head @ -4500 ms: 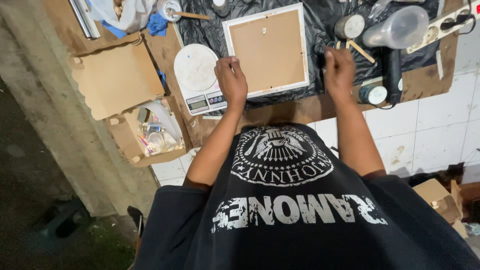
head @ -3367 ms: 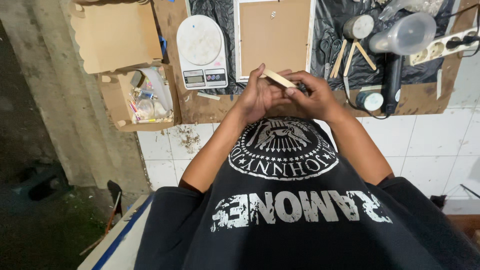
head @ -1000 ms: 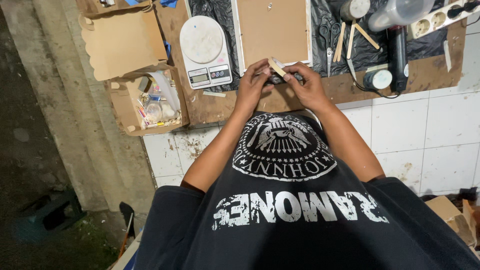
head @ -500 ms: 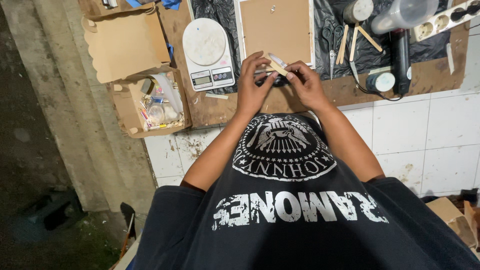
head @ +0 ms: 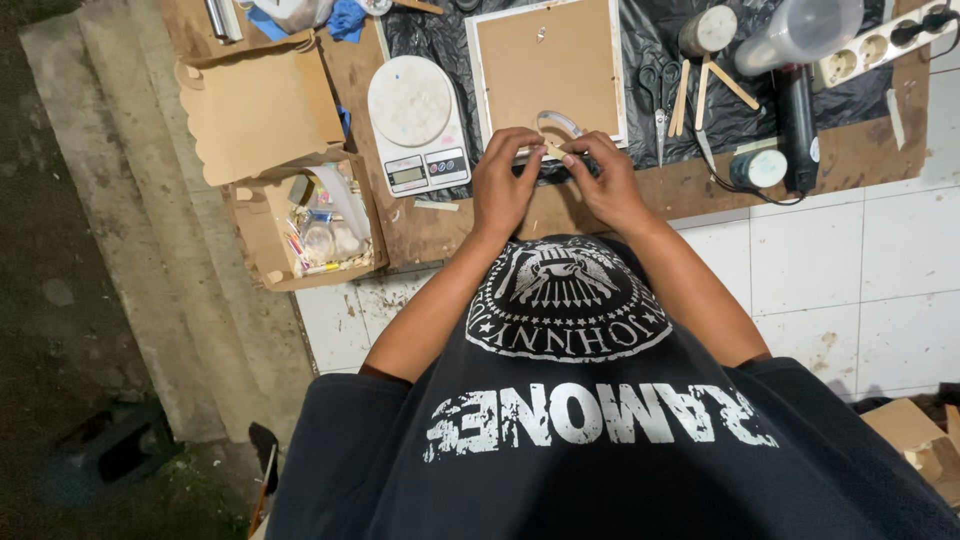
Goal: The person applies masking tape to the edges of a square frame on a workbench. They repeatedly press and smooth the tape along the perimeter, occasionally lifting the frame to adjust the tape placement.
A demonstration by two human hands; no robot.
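**Both hands pinch a small stick at the near edge of a cluttered work surface**

The left hand [head: 505,185] and the right hand [head: 605,180] meet over the near edge of the table [head: 430,225], a brown board whose far half is covered by black plastic sheeting [head: 640,60]. Between their fingertips sits a small pale wooden stick [head: 552,150], pinched from both ends; the fingers of each hand are curled in and pressed close on it. It seems to be a flat craft stick, though most of it is hidden by the fingers. A curved strip of clear tape or plastic [head: 560,122] arches just above the hands.

Right behind the hands lies a white picture frame [head: 545,65], back side up, showing its brown backing board. To its left stands a white kitchen scale [head: 415,120]. Further left are an open cardboard box [head: 258,105], empty, and a second cardboard box [head: 315,230] full of small odds and ends.

To the right of the frame lie scissors [head: 655,85], several loose wooden sticks [head: 705,85], a roll of white tape [head: 760,168], a black heat tool [head: 797,125], a clear plastic jug [head: 800,30] and a white power strip [head: 870,45].

The table rests low over a floor of white tiles [head: 850,260], stained in places. On the left runs a strip of bare concrete [head: 150,250], with dark ground beyond.
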